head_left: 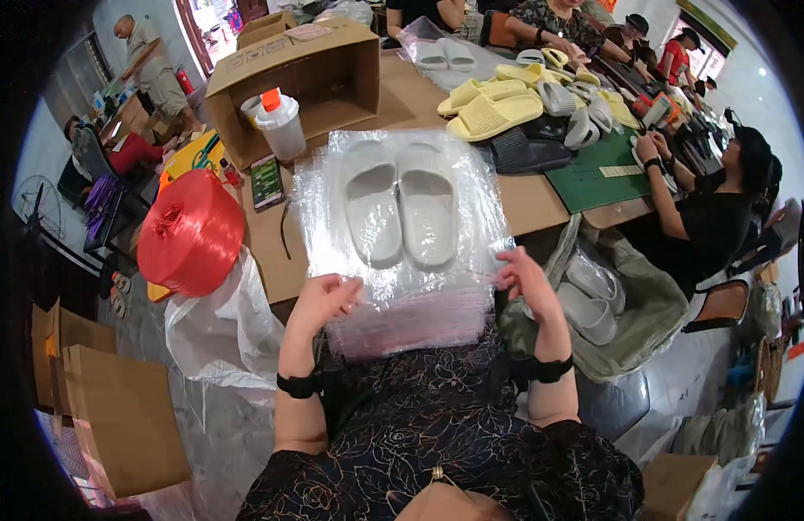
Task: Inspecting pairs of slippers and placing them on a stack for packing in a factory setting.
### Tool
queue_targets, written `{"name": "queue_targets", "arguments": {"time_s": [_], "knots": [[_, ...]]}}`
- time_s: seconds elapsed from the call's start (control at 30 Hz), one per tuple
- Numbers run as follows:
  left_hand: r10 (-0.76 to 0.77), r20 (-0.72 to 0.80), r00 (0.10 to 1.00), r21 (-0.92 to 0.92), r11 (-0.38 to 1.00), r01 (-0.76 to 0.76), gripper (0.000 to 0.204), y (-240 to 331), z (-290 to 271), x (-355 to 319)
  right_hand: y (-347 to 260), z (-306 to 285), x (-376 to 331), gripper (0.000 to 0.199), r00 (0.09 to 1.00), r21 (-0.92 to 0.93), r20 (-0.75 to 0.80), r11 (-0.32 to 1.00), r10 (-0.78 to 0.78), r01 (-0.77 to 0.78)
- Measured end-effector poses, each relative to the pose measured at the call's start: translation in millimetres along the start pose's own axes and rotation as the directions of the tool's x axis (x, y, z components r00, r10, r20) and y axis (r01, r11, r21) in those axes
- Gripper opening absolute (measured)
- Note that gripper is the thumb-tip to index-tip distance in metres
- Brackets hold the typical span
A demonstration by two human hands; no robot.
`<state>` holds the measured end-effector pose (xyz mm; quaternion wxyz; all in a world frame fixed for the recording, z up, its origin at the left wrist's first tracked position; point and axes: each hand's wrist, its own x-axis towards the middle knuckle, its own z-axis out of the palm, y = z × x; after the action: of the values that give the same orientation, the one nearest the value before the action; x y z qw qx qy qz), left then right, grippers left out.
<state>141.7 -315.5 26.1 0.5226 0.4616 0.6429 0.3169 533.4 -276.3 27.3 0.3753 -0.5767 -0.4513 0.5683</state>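
A pair of light grey slide sandals [375,227] lies side by side inside a clear plastic bag [476,204], on top of a thick stack of clear bags [410,326] at the table's near edge. At the bag's near left corner, my left hand [326,302] has its fingers bent and closed on the plastic edge. My right hand [528,280] is at the near right corner, thumb and fingers pinching the film there. The bag's near edge runs between both hands. Glare on the plastic partly hides the fingertips.
Left of the stack are a phone [267,182], a white bottle with orange cap [279,126], a cardboard box [350,78] and a red twine roll [193,233]. Yellow, grey and black slides [497,113] pile up at right. A sack [645,326] holds more grey slides. Co-workers sit beyond.
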Motion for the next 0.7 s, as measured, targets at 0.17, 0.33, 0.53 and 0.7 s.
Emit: {"name": "queue_targets", "arguments": {"time_s": [0.17, 0.33, 0.53, 0.7], "knots": [[0.134, -0.032, 0.990, -0.144, 0.980, -0.137, 0.019, -15.8, -7.2, 8.3, 11.8, 7.3, 3.3, 0.040, 0.977, 0.007, 0.128, 0.985, -0.170, 0.170], [0.150, -0.077, 0.986, -0.185, 0.969, -0.162, 0.016, -29.7, -25.2, 12.9, 6.5, -11.2, 3.1, 0.035, 0.979, -0.069, 0.167, 0.989, -0.120, 0.133], [0.163, -0.077, 0.984, -0.208, 0.962, -0.175, 0.024, -24.1, -21.7, 12.9, -2.5, -0.9, 6.9, 0.034, 0.991, -0.100, 0.076, 0.988, -0.109, 0.116], [0.085, -0.090, 0.992, -0.223, 0.969, -0.103, 0.026, -15.3, -14.1, 8.8, -5.8, 5.7, 22.6, 0.034, 0.989, -0.257, 0.134, 0.962, -0.055, 0.089]]}}
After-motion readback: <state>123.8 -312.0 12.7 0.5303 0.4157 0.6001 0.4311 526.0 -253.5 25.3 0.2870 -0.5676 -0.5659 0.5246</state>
